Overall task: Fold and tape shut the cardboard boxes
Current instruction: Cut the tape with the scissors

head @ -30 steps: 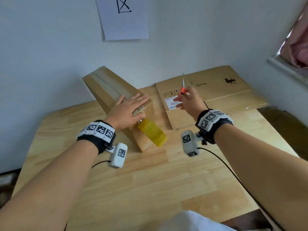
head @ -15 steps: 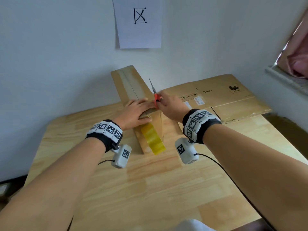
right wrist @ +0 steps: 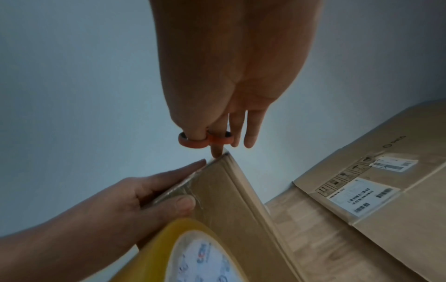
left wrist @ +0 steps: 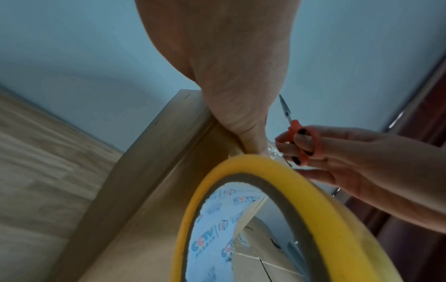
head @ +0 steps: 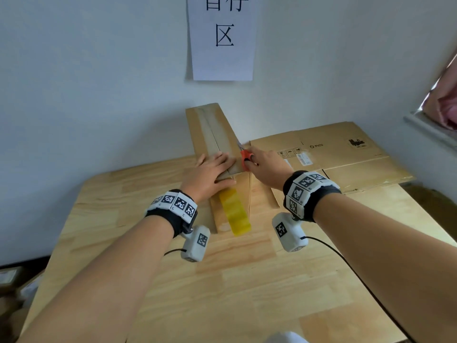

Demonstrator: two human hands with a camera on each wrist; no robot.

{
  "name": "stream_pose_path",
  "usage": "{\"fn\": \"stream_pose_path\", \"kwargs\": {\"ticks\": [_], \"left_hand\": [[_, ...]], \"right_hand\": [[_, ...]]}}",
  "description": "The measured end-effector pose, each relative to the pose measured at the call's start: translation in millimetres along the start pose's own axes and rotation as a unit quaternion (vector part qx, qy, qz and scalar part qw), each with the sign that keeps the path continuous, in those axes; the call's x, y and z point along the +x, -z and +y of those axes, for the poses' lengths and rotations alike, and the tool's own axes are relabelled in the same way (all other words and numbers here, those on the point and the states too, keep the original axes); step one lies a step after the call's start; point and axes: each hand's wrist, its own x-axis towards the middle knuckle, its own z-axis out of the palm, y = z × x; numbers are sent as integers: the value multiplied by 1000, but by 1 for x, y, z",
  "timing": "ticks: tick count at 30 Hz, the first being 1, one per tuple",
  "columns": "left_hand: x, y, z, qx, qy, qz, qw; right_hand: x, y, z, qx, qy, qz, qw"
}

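Note:
A folded cardboard box (head: 212, 129) stands on the wooden table (head: 247, 280), with clear tape along its top seam. My left hand (head: 210, 172) lies flat on the box's near end, fingers straight on top, thumb (right wrist: 185, 204) pressing the tape against the front face. A yellow tape roll (head: 235, 211) hangs on that front face, below my left hand. My right hand (head: 264, 167) grips orange-handled scissors (head: 246, 157) at the box's near right corner, blades pointing up and away. The roll (left wrist: 241, 209) fills the left wrist view, beside the scissors (left wrist: 304, 141).
A flattened cardboard box (head: 333, 154) with labels lies on the table's back right, against the wall. A paper sign (head: 222, 38) hangs on the wall above. A window ledge (head: 430, 127) juts in at the right. More cardboard sits on the floor at the left (head: 10, 280).
My right hand has carried the scissors left, from above the flattened cardboard to the box's near right corner. My left hand has stayed pressed on the box.

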Motion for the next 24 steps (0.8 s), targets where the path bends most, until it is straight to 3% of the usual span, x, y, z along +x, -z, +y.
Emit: {"fn": "stream_pose_path", "kwargs": {"ticks": [5,10,13,20,24], "left_hand": [[3,5,5,48,-10,-27,998],[14,16,-6,-70,13,-23,997],[27,25,-22,-49,40,-11,998],[69,37,-49,47,62,-124,989],[81,38,-51,63,103,-156,980]], "right_hand": [[23,5,-13,-22,15,-40,999],[36,7,-14,-61,12,-16,998],[42,8,-14,-61,1,-15,998],[47,7,-9,-81,13,-14,997],[47,6,-7,-80,12,-12,997]]}}
